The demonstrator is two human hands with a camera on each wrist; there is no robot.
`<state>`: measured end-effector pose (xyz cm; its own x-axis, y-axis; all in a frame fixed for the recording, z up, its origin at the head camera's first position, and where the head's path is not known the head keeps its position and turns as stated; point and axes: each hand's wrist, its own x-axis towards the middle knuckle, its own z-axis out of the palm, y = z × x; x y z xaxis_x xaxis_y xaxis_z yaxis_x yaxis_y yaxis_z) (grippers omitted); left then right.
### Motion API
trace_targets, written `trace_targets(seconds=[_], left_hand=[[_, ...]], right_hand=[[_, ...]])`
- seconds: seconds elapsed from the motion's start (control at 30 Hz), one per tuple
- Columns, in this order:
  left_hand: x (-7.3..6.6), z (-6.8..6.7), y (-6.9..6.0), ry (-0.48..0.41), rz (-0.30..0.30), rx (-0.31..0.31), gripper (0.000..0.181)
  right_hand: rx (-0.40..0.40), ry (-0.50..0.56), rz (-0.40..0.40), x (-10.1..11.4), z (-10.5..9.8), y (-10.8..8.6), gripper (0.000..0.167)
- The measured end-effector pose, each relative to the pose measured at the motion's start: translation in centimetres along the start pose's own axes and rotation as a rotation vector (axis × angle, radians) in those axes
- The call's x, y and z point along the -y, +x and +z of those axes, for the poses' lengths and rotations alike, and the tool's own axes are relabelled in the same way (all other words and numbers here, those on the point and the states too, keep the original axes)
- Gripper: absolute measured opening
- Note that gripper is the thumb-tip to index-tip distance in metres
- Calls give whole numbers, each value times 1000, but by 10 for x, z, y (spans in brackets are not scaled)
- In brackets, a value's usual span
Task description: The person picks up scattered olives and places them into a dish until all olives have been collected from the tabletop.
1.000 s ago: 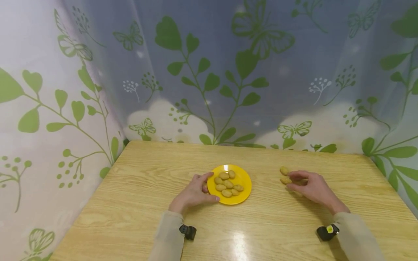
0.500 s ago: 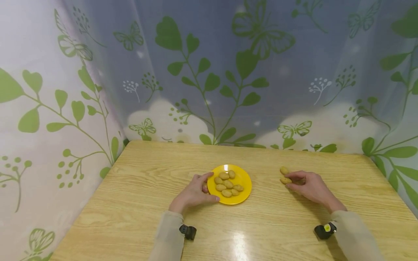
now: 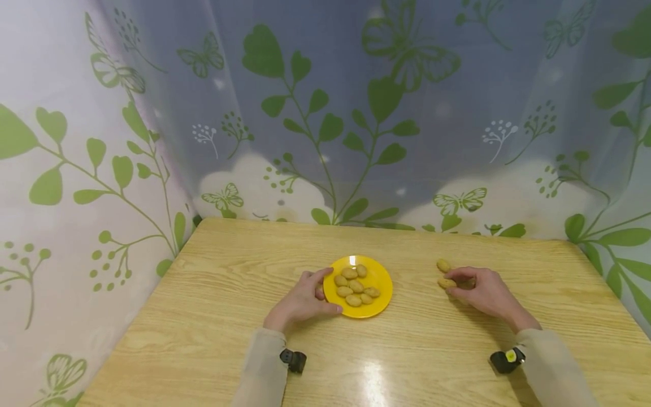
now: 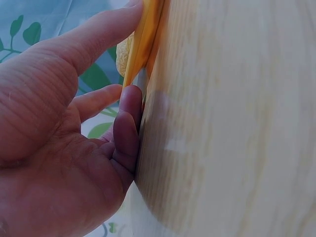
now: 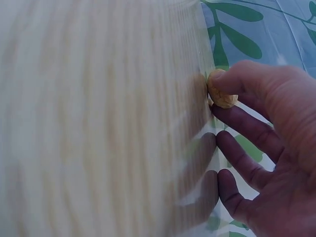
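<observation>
A yellow plate lies on the table with several tan walnuts on it. My left hand holds the plate's left side, thumb on the near rim and index finger on the far rim. In the left wrist view the other fingers sit low beside the plate's edge, close to the tabletop. On the right, my right hand pinches a walnut between thumb and fingers, at the table surface. Another walnut lies just behind it, apart from the hand.
The wood-grain table reaches back to a curtain printed with green leaves and butterflies. Curtain cloth also hangs along the left and right sides. A black wrist camera is strapped to the left sleeve, another to the right.
The right forearm has shifted slightly left since one second ago, with the fingers staying at the same walnut. The left hand and plate have kept their places.
</observation>
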<state>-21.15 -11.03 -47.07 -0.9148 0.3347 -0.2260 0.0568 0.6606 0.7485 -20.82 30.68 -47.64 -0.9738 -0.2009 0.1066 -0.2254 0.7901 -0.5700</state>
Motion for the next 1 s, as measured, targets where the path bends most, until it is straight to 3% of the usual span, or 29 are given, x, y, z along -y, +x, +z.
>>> trace_targets(seconds=[0.5, 1.0], left_hand=[[0, -1, 0, 10, 22, 5, 94], [-1, -1, -1, 5, 24, 4, 93]], right_hand=[[-16, 33, 38, 0, -2, -2, 28], [-49, 99, 19, 10, 3, -5, 24]])
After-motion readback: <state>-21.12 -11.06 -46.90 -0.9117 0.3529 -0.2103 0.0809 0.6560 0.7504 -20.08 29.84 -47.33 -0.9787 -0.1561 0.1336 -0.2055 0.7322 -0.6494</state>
